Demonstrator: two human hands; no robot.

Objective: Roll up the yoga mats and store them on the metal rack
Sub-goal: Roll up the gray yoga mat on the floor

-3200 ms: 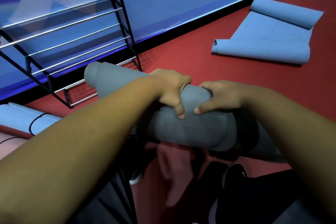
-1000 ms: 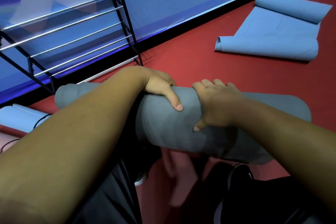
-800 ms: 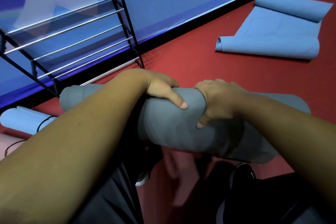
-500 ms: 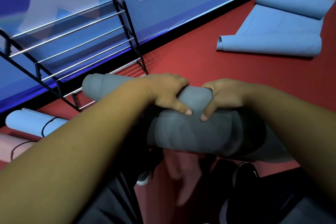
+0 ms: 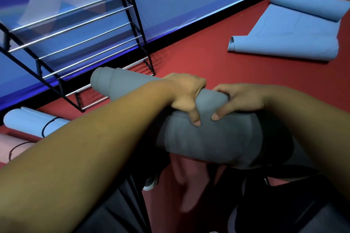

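Observation:
A grey yoga mat, rolled into a thick tube, lies across my lap above the red floor. My left hand grips the top of the roll, fingers curled over it. Close beside it on the right, my right hand clamps the same roll with the thumb pressed down. The roll's left end points at the metal rack, which stands against the blue wall with its chrome bars bare. A light blue mat lies on the floor at far right, half unrolled with both ends curled.
A rolled light blue mat with a black strap lies on the floor left of the rack's foot, and a pink mat lies in front of it. My dark trousers and black shoes fill the bottom. Open red floor spreads between rack and blue mat.
The roll has tilted and shifted right, its left end rising toward the rack's lower bars. Both hands turned further over its top, their thumbs now pressing the front.

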